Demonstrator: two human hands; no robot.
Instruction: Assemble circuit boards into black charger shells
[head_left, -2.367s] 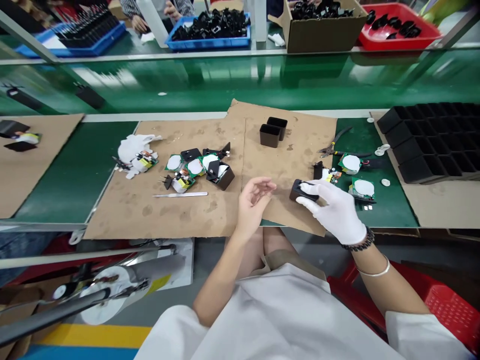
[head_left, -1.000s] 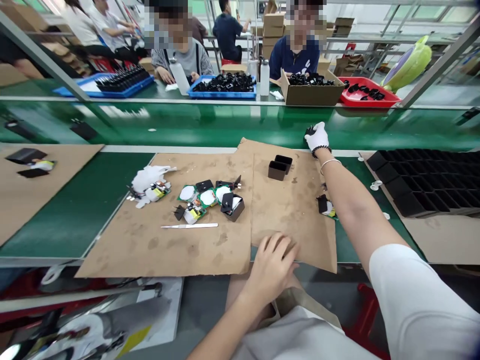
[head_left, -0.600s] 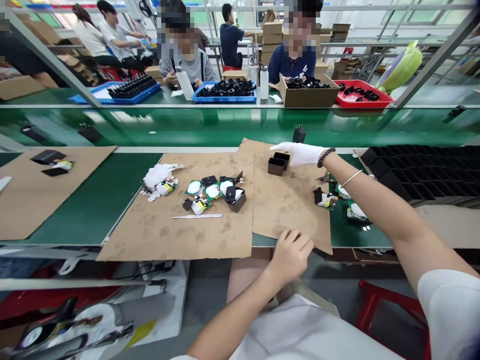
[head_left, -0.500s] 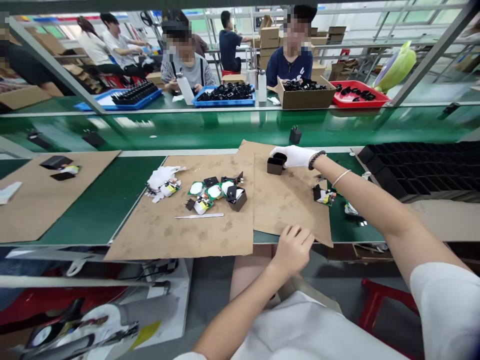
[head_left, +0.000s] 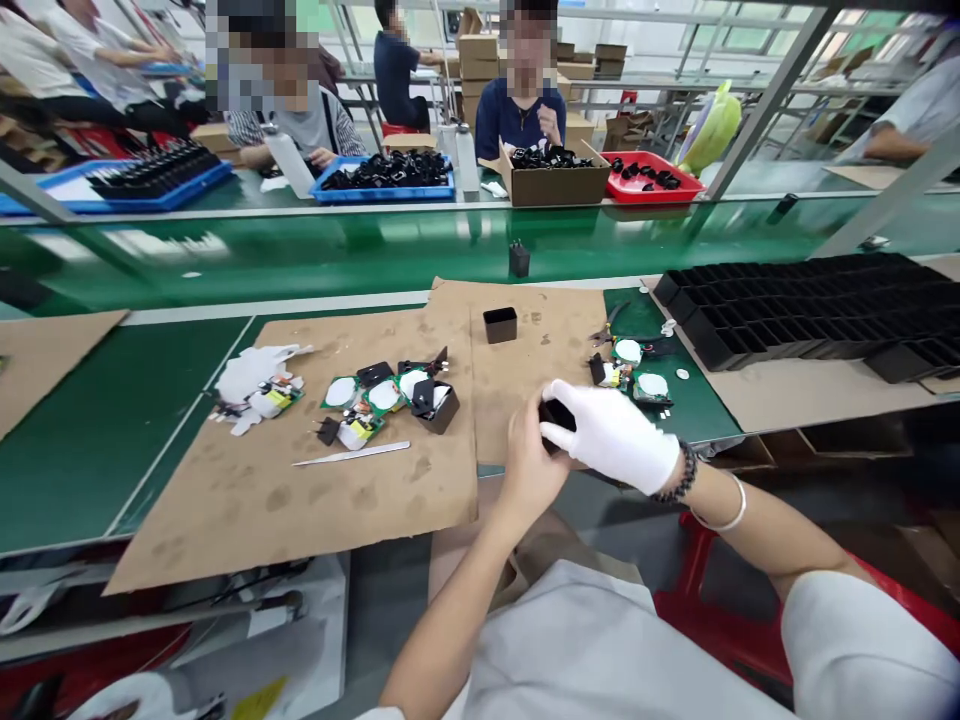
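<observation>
In front of me, near the cardboard's front edge, both hands are closed around a black plastic charger case (head_left: 557, 414), mostly hidden by my fingers. My bare left hand (head_left: 529, 462) grips it from the left. The white-gloved right hand (head_left: 616, 436) pinches its right side. Farther back on the cardboard (head_left: 525, 375), a second black case (head_left: 500, 326) stands upright with its open top showing. To the left, another black case (head_left: 438, 408) lies tilted among several green circuit boards (head_left: 384, 396) with white discs. Metal tweezers (head_left: 352, 454) lie in front of them.
Rows of black cases (head_left: 795, 300) fill the right side. Pliers (head_left: 611, 325) and more circuit boards (head_left: 651, 387) lie nearer. A black charger (head_left: 519, 260) stands on the green belt (head_left: 337, 260). Two people sit opposite behind a blue tray (head_left: 382, 193) and a cardboard box (head_left: 559, 187).
My right hand has come back from the far cardboard with a black case, leaving another standing there. My left hand has risen and closed on the held case. The view has swung right.
</observation>
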